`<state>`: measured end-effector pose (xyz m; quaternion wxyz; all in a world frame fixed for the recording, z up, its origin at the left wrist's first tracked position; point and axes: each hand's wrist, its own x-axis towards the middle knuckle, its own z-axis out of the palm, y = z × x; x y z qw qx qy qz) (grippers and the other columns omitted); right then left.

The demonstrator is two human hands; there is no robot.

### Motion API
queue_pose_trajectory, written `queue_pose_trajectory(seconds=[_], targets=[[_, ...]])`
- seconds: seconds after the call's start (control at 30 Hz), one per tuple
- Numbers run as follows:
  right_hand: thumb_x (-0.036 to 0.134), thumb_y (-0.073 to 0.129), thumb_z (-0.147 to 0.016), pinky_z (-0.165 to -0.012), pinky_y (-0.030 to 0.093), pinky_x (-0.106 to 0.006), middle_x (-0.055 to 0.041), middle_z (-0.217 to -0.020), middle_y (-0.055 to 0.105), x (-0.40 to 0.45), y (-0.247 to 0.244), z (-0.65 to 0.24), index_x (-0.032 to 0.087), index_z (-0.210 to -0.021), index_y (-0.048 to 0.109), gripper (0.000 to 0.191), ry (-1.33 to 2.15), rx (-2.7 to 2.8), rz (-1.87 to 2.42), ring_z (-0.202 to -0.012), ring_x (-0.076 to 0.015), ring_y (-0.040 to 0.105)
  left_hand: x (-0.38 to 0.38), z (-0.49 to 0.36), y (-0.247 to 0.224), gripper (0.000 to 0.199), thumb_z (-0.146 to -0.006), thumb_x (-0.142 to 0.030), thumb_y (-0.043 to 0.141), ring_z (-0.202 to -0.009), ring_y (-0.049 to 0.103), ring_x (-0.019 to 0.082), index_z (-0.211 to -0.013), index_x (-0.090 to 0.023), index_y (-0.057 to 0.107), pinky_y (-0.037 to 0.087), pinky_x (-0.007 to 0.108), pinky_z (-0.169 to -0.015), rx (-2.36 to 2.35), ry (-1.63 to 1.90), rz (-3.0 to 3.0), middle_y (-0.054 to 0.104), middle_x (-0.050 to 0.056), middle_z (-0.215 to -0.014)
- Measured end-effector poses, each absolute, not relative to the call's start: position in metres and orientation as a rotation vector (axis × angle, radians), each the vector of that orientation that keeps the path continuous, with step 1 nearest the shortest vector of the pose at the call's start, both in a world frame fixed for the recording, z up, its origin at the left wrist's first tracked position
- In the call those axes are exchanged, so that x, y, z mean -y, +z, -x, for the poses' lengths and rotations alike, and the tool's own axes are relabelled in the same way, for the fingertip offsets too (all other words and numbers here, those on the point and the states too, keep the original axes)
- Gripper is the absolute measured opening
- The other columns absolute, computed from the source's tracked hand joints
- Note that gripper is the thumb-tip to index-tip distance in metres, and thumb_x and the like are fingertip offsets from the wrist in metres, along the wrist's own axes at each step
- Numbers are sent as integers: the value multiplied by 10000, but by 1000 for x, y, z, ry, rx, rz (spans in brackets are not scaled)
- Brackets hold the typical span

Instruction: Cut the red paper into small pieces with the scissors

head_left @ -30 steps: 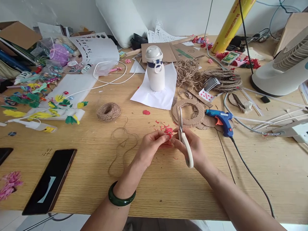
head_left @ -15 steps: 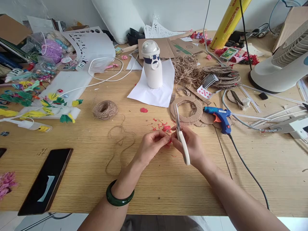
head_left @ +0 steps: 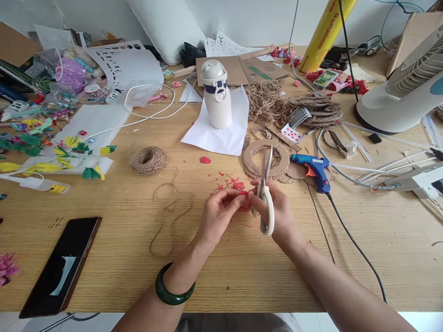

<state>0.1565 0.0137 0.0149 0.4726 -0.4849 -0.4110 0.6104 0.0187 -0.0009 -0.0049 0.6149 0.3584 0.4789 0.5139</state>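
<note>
My left hand (head_left: 221, 210) pinches a small red piece (head_left: 244, 195) between thumb and fingers. Against it, my right hand (head_left: 277, 210) has its thumb and fingertip at the same red piece, and it also holds white-handled scissors (head_left: 267, 207), blades pointing away from me and slightly parted. Red scraps (head_left: 226, 180) lie on the table just beyond my hands. A separate red piece (head_left: 205, 160) rests farther off to the left. Left of my hands is a loose strand of twine (head_left: 173, 208), with a twine coil (head_left: 149, 160) behind it.
Beyond my hands lie cardboard rings (head_left: 248, 159), and a blue glue gun (head_left: 320, 170) is to the right. A white bottle (head_left: 220, 108) stands on white paper (head_left: 194, 135). At left are a phone (head_left: 64, 263) and craft pieces; a fan (head_left: 384, 108) stands at right.
The scissors have turned in my right hand, so both handle loops and parted blades now show. More of the red piece shows between my fingertips. The whole view has shifted slightly.
</note>
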Motion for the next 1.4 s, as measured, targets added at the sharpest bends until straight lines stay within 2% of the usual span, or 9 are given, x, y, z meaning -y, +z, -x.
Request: queue_pose_trajectory(seconds=[0.2,0.37,0.57,0.77,0.87,0.97,1.03,1.23,1.4], targets=[[361,797,-688,-516,396,-240,31,-710,605,-13,21,-153,174,-940,558,395,1534,1034,1170,-547,-91,496,-2,-15,-5,167,-772,-321,742,-654,650,114,-777,-158,706,536,231,-682,-1156,1212,-857,711,10,-722],[359,787,-688,-488,371,-239,42,-692,581,-14,19,-154,164,-971,567,409,1533,1069,1193,-528,-88,472,-1,-14,-4,181,-762,-328,751,-711,661,137,-788,-153,710,541,246,-704,-1139,1126,-881,717,26,-764],[327,789,-686,-490,348,-238,57,-641,541,-12,17,-154,157,-964,563,397,1525,1096,1184,-549,-96,455,-1,-13,-7,181,-778,-340,735,-689,636,130,-781,-162,702,535,254,-691,-1166,1162,-884,696,11,-755],[339,790,-692,-506,356,-243,28,-692,590,-11,19,-155,152,-997,562,424,1520,1101,1196,-574,-105,479,-1,-12,-4,183,-806,-341,710,-652,621,108,-793,-158,707,511,233,-682,-1183,1128,-946,685,5,-745],[353,792,-695,-516,370,-242,29,-694,583,-12,19,-155,159,-992,561,423,1495,1071,1201,-580,-106,480,1,-16,-2,191,-824,-355,688,-712,641,128,-833,-166,710,530,252,-708,-1164,1170,-909,699,18,-802],[365,788,-706,-532,391,-242,28,-719,587,-11,20,-154,169,-1015,552,435,1459,1050,1203,-577,-101,480,2,-21,-2,194,-780,-338,735,-822,669,162,-878,-173,713,551,282,-770,-1131,1205,-854,721,37,-890],[386,780,-716,-521,391,-241,28,-727,585,-10,19,-154,178,-1013,548,431,1466,1053,1206,-566,-99,476,2,-23,-3,188,-758,-324,754,-826,673,164,-858,-169,716,550,279,-777,-1140,1222,-838,729,39,-880],[476,753,-738,-454,317,-238,51,-613,505,-10,21,-155,177,-950,558,415,1603,1220,1247,-517,-104,418,-1,-16,-1,142,-765,-303,737,-777,661,143,-787,-164,720,529,249,-746,-1204,1295,-776,732,28,-804],[481,775,-729,-489,279,-243,52,-625,432,-11,30,-160,156,-906,600,410,1616,1495,1237,-568,-104,362,-7,-5,8,123,-754,-273,740,-765,679,154,-759,-156,702,553,298,-789,-1149,1345,-699,718,18,-795]])
